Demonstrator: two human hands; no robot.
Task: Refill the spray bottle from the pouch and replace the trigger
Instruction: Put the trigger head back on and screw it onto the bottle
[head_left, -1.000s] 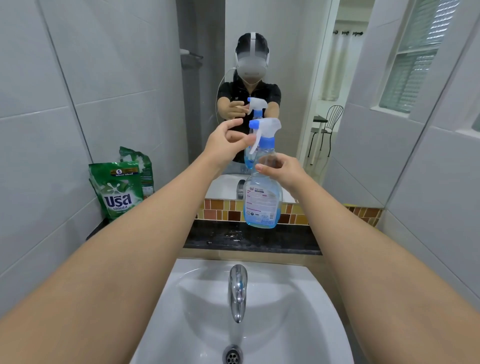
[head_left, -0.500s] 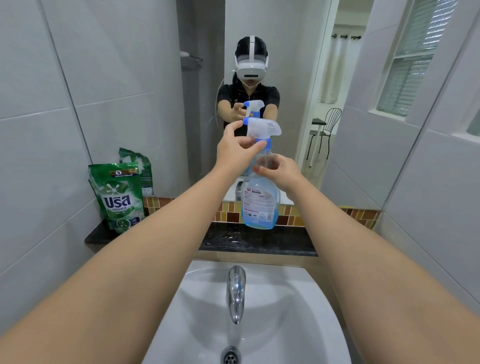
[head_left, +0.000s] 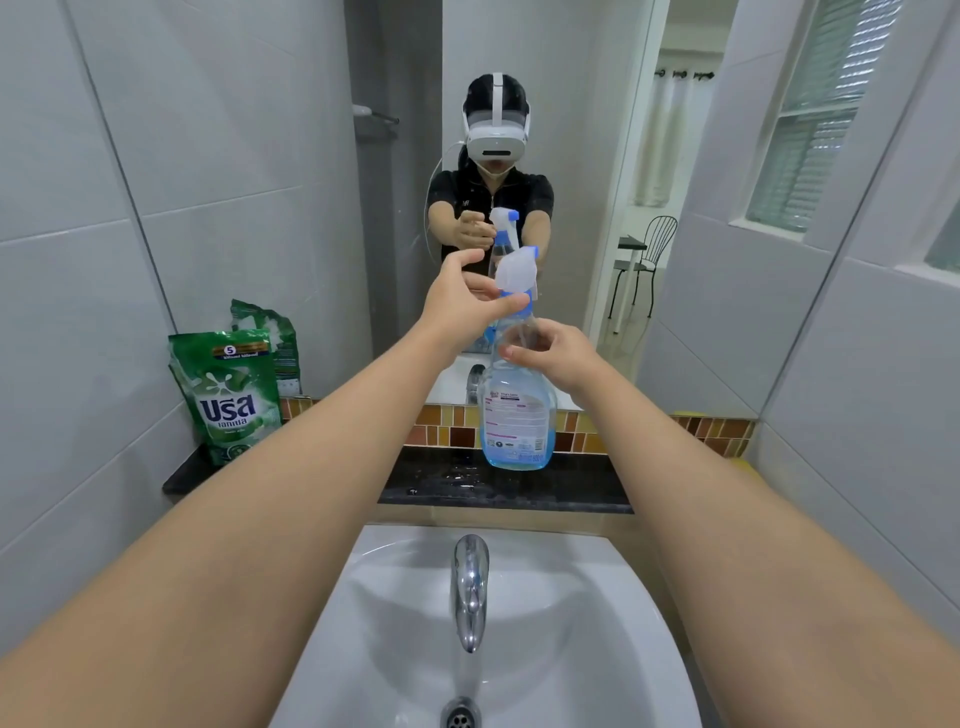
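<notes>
A clear spray bottle (head_left: 518, 415) with pale blue liquid low inside stands upright on the black ledge (head_left: 498, 488) behind the sink. My right hand (head_left: 558, 351) grips its neck. My left hand (head_left: 462, 306) pinches the blue collar under the white trigger head (head_left: 515, 270), which sits on top of the bottle with its nozzle pointing right and away. A green refill pouch (head_left: 231, 397) leans against the left wall on the ledge.
A white sink (head_left: 483, 634) with a chrome tap (head_left: 470, 587) lies below my arms. A mirror (head_left: 571, 156) above the ledge shows a person wearing a headset. Tiled walls close in on both sides.
The trigger head has turned on the bottle, its nozzle swinging from left toward the right. My left hand shifted its hold around the collar. The bottle stays on the ledge.
</notes>
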